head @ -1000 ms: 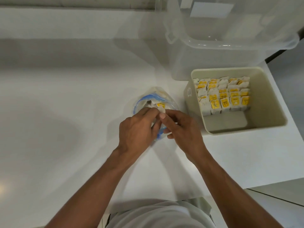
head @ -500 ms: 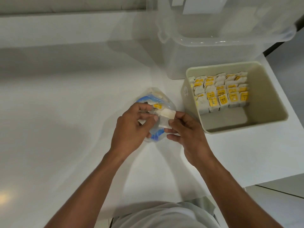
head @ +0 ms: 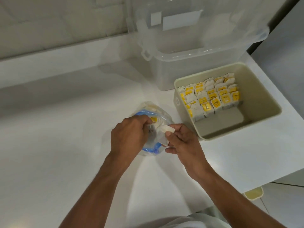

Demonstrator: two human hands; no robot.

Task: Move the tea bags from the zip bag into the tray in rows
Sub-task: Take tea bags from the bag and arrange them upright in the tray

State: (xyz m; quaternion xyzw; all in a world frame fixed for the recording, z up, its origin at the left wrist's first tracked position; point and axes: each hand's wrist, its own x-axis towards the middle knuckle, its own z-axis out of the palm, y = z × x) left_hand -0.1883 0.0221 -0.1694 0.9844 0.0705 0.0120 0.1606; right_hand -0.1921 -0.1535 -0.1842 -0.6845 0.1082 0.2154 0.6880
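White surface (head: pixel 65 129) all the way across, glossy, with a pale grey wall (head: pixel 57 22) running behind it and a strip of light floor (head: pixel 287 208) off the right edge. At the back stands a clear storage box (head: pixel 189 66), latch on its left end, and just in front of it, touching or nearly so, sits the beige tray (head: pixel 263 99). In the tray the tea bags (head: pixel 212 97) stand upright in rows that run left to right across its far part, yellow tags facing up. Left of the tray, near it but apart, the zip bag (head: pixel 148 111) lies crumpled on the surface, blue zip strip showing, mouth turned toward the person. The left hand (head: pixel 128 137) has its fingers curled at that mouth, gripping the film beside a yellow tag. The right hand (head: pixel 184 142) pinches one white tea bag (head: pixel 164 134) between thumb and fingers, right at the bag's mouth between the two hands. Its long axis runs roughly near to far, the far end leaning right toward the tray; I cannot tell where its tag lies.
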